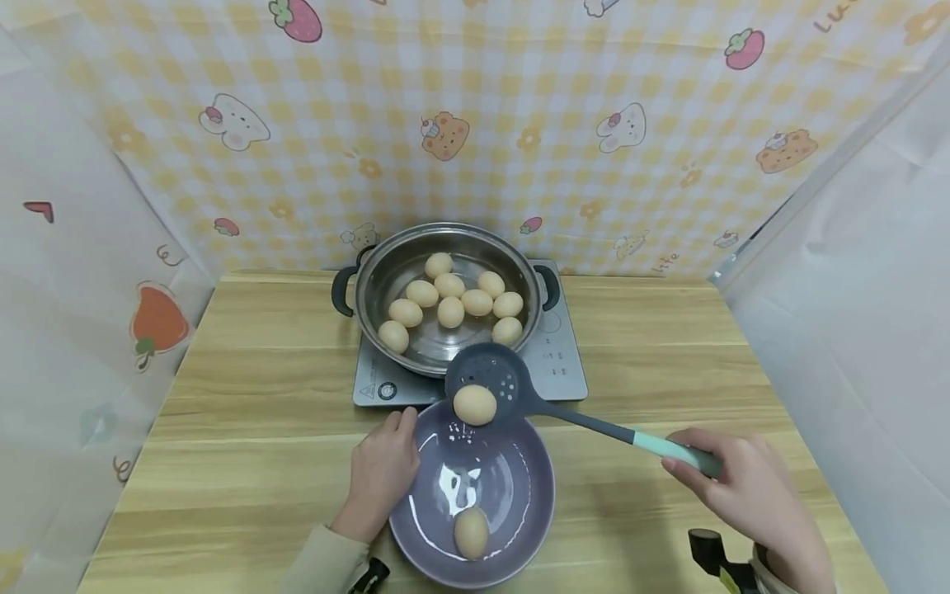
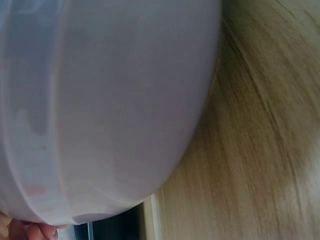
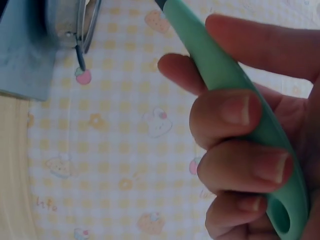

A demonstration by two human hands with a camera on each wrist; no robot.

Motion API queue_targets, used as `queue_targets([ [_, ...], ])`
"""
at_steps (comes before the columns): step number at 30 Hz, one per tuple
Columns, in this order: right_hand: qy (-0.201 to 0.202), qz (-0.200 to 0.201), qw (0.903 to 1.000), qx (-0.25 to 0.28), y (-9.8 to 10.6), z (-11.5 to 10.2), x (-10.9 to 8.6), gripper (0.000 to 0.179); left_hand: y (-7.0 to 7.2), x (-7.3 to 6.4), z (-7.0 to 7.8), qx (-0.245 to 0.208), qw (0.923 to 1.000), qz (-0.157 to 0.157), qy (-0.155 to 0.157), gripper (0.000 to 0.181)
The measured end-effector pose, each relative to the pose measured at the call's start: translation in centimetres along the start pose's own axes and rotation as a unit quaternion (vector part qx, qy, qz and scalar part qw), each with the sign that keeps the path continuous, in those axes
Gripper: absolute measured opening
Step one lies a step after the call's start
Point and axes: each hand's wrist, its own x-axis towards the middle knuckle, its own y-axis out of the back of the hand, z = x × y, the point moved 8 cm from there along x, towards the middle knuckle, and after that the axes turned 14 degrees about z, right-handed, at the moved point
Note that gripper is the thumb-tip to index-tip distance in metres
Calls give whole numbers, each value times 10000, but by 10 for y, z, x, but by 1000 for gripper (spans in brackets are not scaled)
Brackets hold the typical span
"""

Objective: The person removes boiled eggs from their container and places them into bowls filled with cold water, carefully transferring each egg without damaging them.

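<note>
My right hand (image 1: 750, 487) grips the mint-green handle (image 3: 230, 80) of a dark grey slotted skimmer (image 1: 512, 384). One egg (image 1: 475, 405) sits on the skimmer's head, tilted over the far rim of a purple bowl (image 1: 530, 495). A second egg (image 1: 471, 533) lies inside the bowl, near its front. With curled fingers my left hand (image 1: 383, 466) holds the bowl's left rim; the left wrist view shows the bowl's outer wall (image 2: 125, 100) with fingertips (image 2: 42, 231) at its edge. Behind the bowl, several eggs (image 1: 450, 312) lie in a steel pot (image 1: 445, 351).
The pot, with black side handles (image 1: 343, 290), stands on a grey induction cooktop (image 1: 567, 363) at the back of a wooden table (image 1: 267, 396). A yellow checked cloth (image 1: 519, 91) hangs behind, and white sheets (image 1: 853, 247) flank the table.
</note>
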Motion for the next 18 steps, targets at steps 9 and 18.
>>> queue_targets([
  [9,134,-303,9994,46,-6,7,-16,23,-1,0,-1,-3,10000,-26,24,10],
  [18,177,-528,9984,-100,-16,16,-20,22,-1,0,0,-47,9999,108,-76,8],
])
